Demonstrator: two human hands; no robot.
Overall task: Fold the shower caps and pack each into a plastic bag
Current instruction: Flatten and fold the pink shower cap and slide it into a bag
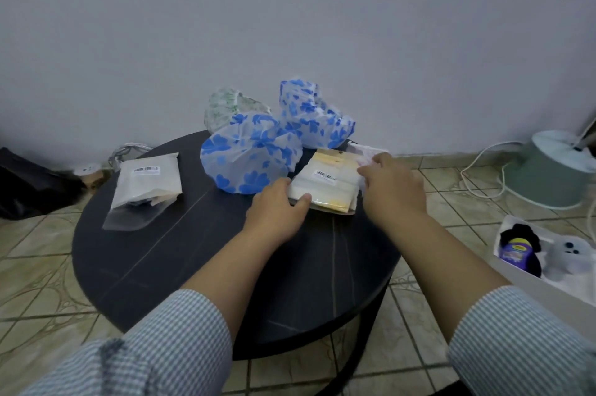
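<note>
On the round dark table (pixel 193 266) lie two blue-flowered shower caps, one in the middle (pixel 248 158) and one behind it to the right (pixel 314 116), plus a green-patterned cap (pixel 230 108) at the back. A plastic bag with a yellow folded cap inside (pixel 329 181) lies in front of them. My left hand (pixel 277 207) grips its near left corner, thumb on top. My right hand (pixel 392 187) rests at the bag's right edge, fingers curled on it. Another filled clear bag (pixel 146 187) lies at the table's left.
A white box (pixel 545 286) with small items stands on the tiled floor at the right. A pale green round base (pixel 554 174) with white cables sits near the wall. A dark bag (pixel 29 186) lies on the floor at the left. The wall is close behind the table.
</note>
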